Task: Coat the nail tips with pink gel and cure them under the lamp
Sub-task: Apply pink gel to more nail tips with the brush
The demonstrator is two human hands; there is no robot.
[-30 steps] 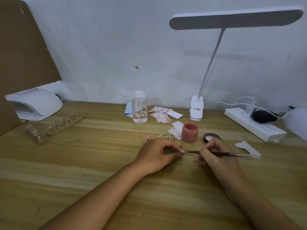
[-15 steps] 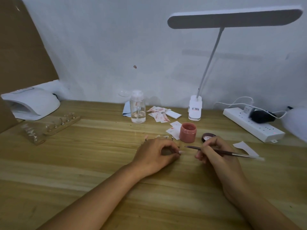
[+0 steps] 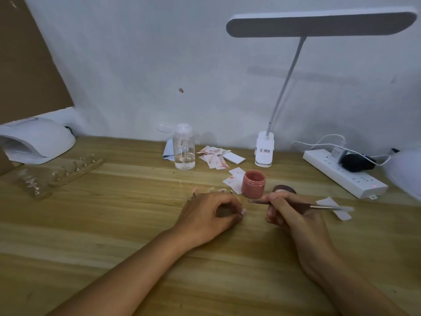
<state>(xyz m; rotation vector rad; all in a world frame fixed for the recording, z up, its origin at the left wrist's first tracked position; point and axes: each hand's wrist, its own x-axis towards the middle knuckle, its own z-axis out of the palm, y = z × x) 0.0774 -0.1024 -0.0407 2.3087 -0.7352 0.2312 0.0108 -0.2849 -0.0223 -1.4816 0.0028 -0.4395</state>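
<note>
We record the left hand [image 3: 211, 215] resting near the middle of the tabletop [image 3: 114, 224], its fingers curled and pinching a small pale nail tip [image 3: 243, 211] that faces the right hand. Bracing the hand on the wood, we judge, steadies the piece for painting. The right hand [image 3: 293, 215] grips a thin brush [image 3: 325, 206] pen-fashion, fingers closed round the shaft. The bristle end points left, just beside the foot of the open jar of pink gel [image 3: 253, 184] and apart from the nail tip. The jar stands just beyond the hands with its lid [image 3: 284, 189] beside it, which keeps it in reach for reloading (our reading, not an observation). Coating is the step in hand, and curing is not yet begun. The white curing lamp [image 3: 38, 140] sits at the far left corner, well apart from both hands. Clear racks [image 3: 75, 167] lie before it and appear to carry further tips. Along the far edge stand a bottle [image 3: 184, 149], stained wipes [image 3: 214, 157] and a clip desk lamp [image 3: 264, 149], with a power strip [image 3: 341, 174] toward the right edge. Whether the pinched tip already bears gel is too small to tell.
</note>
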